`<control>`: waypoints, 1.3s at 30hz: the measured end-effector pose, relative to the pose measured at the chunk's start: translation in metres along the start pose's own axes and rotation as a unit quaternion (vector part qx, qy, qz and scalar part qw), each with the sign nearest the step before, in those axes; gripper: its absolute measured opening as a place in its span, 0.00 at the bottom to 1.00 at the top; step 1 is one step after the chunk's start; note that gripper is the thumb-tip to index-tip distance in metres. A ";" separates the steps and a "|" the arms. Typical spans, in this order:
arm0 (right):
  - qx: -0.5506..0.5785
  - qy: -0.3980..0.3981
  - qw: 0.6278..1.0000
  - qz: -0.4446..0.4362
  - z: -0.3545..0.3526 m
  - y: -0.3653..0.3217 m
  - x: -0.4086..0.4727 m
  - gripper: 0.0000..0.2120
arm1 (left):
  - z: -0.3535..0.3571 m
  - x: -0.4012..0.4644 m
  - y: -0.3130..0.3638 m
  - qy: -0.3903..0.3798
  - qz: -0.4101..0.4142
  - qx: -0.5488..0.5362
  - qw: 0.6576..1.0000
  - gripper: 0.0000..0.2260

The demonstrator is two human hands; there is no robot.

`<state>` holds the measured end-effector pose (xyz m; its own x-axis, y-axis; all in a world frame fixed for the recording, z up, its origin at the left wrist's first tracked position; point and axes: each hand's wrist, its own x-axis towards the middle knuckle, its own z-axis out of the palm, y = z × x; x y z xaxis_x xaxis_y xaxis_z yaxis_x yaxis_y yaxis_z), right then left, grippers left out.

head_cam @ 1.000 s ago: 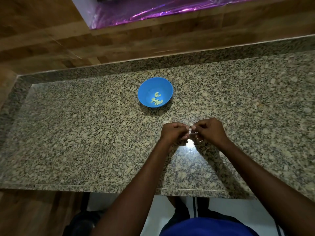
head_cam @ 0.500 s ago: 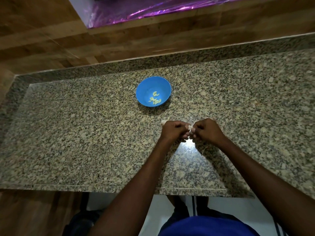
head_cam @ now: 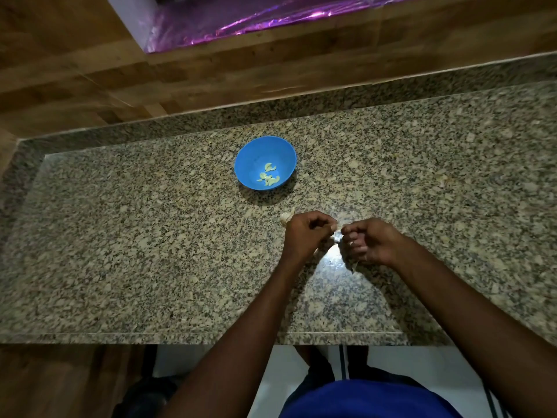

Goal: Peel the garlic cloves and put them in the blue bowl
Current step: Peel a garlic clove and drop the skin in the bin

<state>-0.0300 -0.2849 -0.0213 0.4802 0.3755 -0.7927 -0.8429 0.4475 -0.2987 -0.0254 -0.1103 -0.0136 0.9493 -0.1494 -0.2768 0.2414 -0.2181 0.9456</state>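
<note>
In the head view, a garlic clove (head_cam: 337, 232) sits between the two hands, just above the tabletop (head_cam: 150, 251), pinched at the point where the fingertips of both hands meet. The blue bowl (head_cam: 265, 162) stands further back and a little to the left, apart from the hands, with several peeled cloves (head_cam: 269, 177) lying in its bottom. A pale scrap of garlic (head_cam: 287, 217) shows just behind the left hand (head_cam: 306, 235), touching its far edge, and a thin bit of skin (head_cam: 355, 266) pokes out beneath the right hand (head_cam: 369, 241). Nothing stands between the hands and the bowl. Both hands have their fingers curled inward, with the tips clamped on the clove; how much of it is peeled cannot be told.
</note>
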 end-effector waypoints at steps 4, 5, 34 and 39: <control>-0.196 0.122 0.970 -0.082 0.001 0.003 -0.002 0.10 | 0.002 -0.001 -0.003 0.013 -0.008 -0.012 1.000 0.04; -0.218 0.145 0.958 -0.115 0.002 0.004 -0.002 0.09 | 0.002 -0.001 -0.003 0.014 -0.015 -0.017 1.000 0.04; -0.267 0.171 0.909 -0.271 0.012 0.024 -0.015 0.04 | 0.001 -0.026 0.007 0.087 0.051 0.237 0.966 0.10; -0.267 0.170 0.905 -0.284 0.010 0.022 -0.014 0.02 | 0.007 -0.021 0.007 0.039 -0.004 0.097 0.994 0.04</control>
<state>-0.0528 -0.2725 -0.0114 0.8470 -0.1033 -0.5214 -0.5242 -0.0001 -0.8516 -0.0453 -0.1150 -0.0021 0.9621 -0.0730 -0.2627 0.2126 -0.4023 0.8905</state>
